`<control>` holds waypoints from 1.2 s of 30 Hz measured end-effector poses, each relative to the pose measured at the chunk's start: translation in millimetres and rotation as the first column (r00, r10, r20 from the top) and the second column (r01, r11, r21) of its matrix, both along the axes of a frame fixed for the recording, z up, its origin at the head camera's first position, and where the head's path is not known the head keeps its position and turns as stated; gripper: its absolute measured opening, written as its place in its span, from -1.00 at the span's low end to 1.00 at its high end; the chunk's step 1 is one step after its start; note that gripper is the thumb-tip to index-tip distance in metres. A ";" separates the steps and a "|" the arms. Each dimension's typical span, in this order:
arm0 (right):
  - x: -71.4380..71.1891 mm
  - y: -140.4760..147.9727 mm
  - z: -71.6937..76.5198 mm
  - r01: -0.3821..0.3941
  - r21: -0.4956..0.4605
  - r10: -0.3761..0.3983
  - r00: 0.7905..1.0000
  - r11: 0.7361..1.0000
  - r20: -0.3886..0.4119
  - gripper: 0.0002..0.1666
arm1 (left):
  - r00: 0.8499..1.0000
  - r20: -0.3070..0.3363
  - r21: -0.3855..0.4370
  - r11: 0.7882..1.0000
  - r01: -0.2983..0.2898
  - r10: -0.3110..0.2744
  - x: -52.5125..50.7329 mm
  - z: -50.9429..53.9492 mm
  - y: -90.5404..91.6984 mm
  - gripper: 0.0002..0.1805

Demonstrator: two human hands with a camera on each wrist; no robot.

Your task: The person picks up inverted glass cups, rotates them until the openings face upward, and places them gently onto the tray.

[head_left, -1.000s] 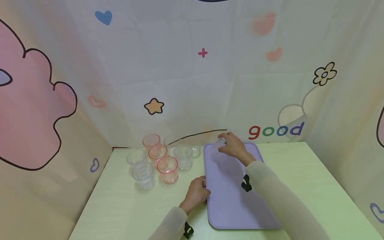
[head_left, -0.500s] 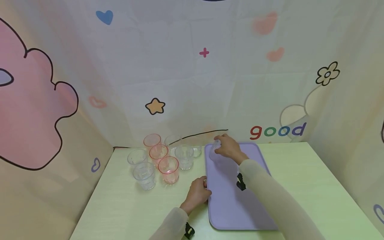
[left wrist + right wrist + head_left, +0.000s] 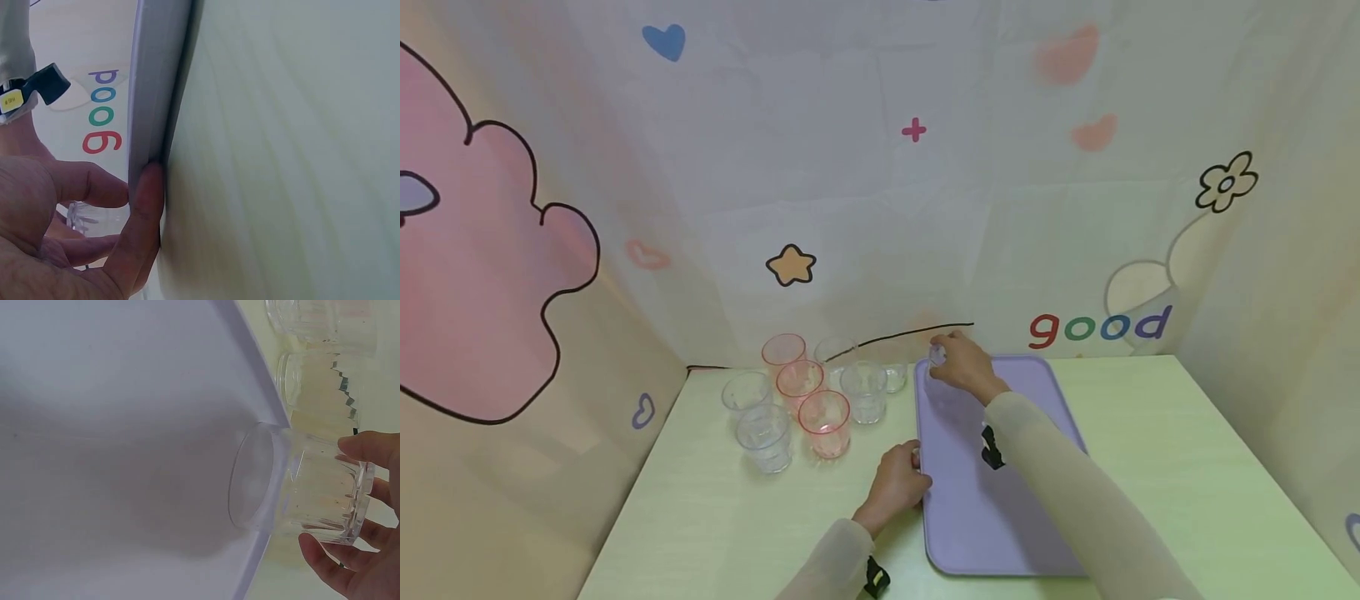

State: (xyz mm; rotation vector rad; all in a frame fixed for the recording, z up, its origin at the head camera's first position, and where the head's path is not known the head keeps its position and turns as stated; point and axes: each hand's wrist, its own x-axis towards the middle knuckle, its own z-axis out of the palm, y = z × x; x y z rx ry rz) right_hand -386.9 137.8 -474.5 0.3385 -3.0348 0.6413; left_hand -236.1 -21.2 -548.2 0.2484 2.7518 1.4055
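My right hand (image 3: 964,367) grips a clear cup (image 3: 319,487) near its base, upside down, at the far left corner of the purple tray (image 3: 977,525). The cup's rim faces the tray surface; I cannot tell whether they touch. At the tray's left edge, my left hand (image 3: 895,479) pinches the rim between thumb and fingers, as the left wrist view also shows. To the left of the tray several cups stand upright on the table, among them a clear cup (image 3: 864,392) and a red-tinted cup (image 3: 825,425).
More red-tinted cups, such as the middle cup (image 3: 801,387), and a clear cup (image 3: 765,439) stand close together on the pale table (image 3: 700,533). Behind them hangs a printed curtain (image 3: 850,183), right at the table's back edge.
My right hand has shifted left with the clear cup, to the tray's far left corner. My left hand keeps its place on the tray edge.
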 end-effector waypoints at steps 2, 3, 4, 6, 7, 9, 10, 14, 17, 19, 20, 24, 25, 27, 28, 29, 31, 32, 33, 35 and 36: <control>-1.6 -0.9 1.0 -0.002 -0.006 0.002 1.000 1.000 -0.001 -0.27 | 1.000 -0.001 -0.001 1.000 -0.003 0.003 -0.2 0.7 0.6 -0.42; -2.5 -1.1 1.5 -0.003 -0.008 0.003 1.000 1.000 -0.002 -0.27 | 1.000 -0.001 0.000 1.000 -0.002 0.002 -0.2 1.6 0.9 -0.43; -3.1 -1.2 2.4 -0.005 -0.010 0.004 1.000 1.000 -0.006 -0.26 | 1.000 -0.002 0.000 1.000 -0.002 0.002 -0.1 2.7 1.2 -0.44; -5.1 -1.3 3.5 -0.009 -0.011 0.009 1.000 1.000 -0.012 -0.26 | 1.000 -0.009 0.000 1.000 0.001 -0.001 -0.1 4.7 1.6 -0.46; -6.1 -1.4 3.8 -0.010 -0.008 0.010 1.000 1.000 -0.015 -0.26 | 1.000 -0.011 0.000 1.000 0.002 -0.002 -0.3 5.7 1.8 -0.46; -7.8 -1.8 4.0 -0.010 -0.004 0.010 1.000 1.000 -0.016 -0.25 | 1.000 -0.015 -0.005 1.000 0.003 -0.003 -0.2 7.5 2.0 -0.45; -8.3 -2.1 3.9 -0.009 -0.004 0.009 1.000 1.000 -0.014 -0.25 | 1.000 -0.015 -0.010 1.000 0.001 -0.002 -0.2 7.8 2.1 -0.43; -8.2 -3.5 2.9 0.003 -0.015 -0.003 1.000 1.000 0.005 -0.22 | 1.000 -0.003 -0.020 1.000 -0.002 0.002 0.3 7.2 2.0 -0.38; -6.4 -4.9 2.3 0.008 -0.019 -0.008 1.000 1.000 0.021 -0.17 | 1.000 0.000 -0.023 1.000 -0.003 0.003 0.8 5.6 1.7 -0.38; -4.5 -5.9 2.3 0.007 -0.020 -0.007 1.000 1.000 0.025 -0.13 | 1.000 0.001 -0.018 1.000 -0.006 0.006 1.2 4.8 1.4 -0.39; -3.6 -6.4 2.5 0.005 -0.021 -0.005 1.000 1.000 0.026 -0.12 | 1.000 -0.002 -0.018 1.000 -0.009 0.009 1.4 4.4 1.2 -0.39; 0.4 -7.9 3.7 0.000 -0.019 0.000 1.000 1.000 0.004 -0.12 | 1.000 0.003 -0.011 1.000 -0.018 0.018 2.0 3.5 0.3 -0.41; 1.6 -7.7 4.5 0.000 -0.015 0.000 1.000 1.000 -0.006 -0.12 | 1.000 -0.003 -0.009 1.000 -0.017 0.017 2.1 3.5 0.5 -0.41; 4.5 -7.1 6.7 -0.001 -0.005 0.001 1.000 1.000 -0.026 -0.12 | 1.000 0.006 -0.004 1.000 -0.016 0.016 1.7 2.8 0.8 -0.41; 6.1 -6.7 7.9 -0.001 0.001 0.001 0.999 1.000 -0.037 -0.12 | 1.000 0.009 0.000 1.000 -0.015 0.015 1.7 2.7 0.9 -0.40; 7.7 -6.2 9.2 -0.003 0.008 0.003 0.999 1.000 -0.048 -0.12 | 1.000 0.010 0.001 1.000 -0.015 0.015 1.6 2.4 0.9 -0.40; 11.5 -5.4 12.5 -0.009 0.013 0.010 0.997 1.000 -0.072 -0.12 | 1.000 0.011 0.003 1.000 -0.015 0.015 1.8 2.0 0.9 -0.40; 13.5 -5.0 14.3 -0.012 0.011 0.013 0.996 1.000 -0.085 -0.13 | 1.000 0.016 0.000 1.000 -0.016 0.016 2.0 2.4 0.8 -0.40; 15.6 -4.5 16.2 -0.014 0.010 0.015 0.995 1.000 -0.098 -0.13 | 1.000 0.017 0.001 1.000 -0.016 0.016 2.3 2.7 0.7 -0.40; 20.0 -3.7 19.9 -0.018 0.003 0.018 0.991 1.000 -0.129 -0.15 | 1.000 0.011 -0.005 1.000 -0.017 0.018 2.5 3.4 0.4 -0.40; 22.2 -3.4 21.8 -0.020 -0.003 0.020 0.989 1.000 -0.144 -0.15 | 1.000 0.012 -0.004 1.000 -0.016 0.016 2.5 3.7 0.1 -0.40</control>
